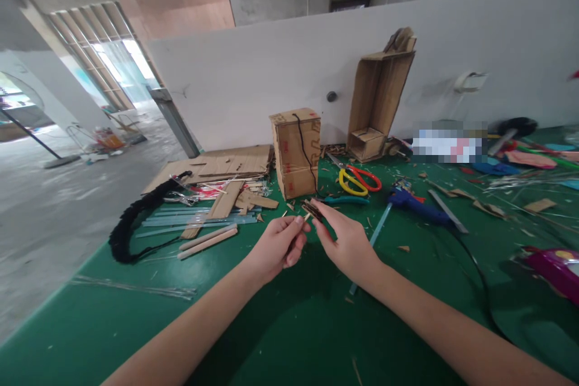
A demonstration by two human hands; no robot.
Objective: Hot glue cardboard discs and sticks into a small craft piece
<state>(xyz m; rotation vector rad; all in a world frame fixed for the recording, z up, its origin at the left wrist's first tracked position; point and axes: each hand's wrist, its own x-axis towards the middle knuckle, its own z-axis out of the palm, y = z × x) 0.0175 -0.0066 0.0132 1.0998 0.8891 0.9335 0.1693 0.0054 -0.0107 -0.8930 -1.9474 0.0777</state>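
Observation:
Over the green tabletop [271, 325], my left hand [283, 242] pinches a thin wooden stick [307, 216] between thumb and fingers. My right hand [346, 238] grips a small piece of layered cardboard [312, 210] by its edge, and the stick's tip meets it. Whether the stick goes into the cardboard or only touches it, I cannot tell. Just behind my hands a cardboard box [294, 157] stands upright with a black cord [302, 139] down its front. Yellow-and-red-handled scissors [355, 181] and teal-handled pliers [346, 199] lie beside it.
A blue glue gun [418, 208] with a trailing cable lies at right, near a clear glue stick [371, 247]. On the left are more glue sticks [199, 217], wooden dowels [208, 242], cardboard scraps [226, 199] and a black fuzzy strip [131, 223]. A tall open cardboard frame [380, 102] leans against the wall.

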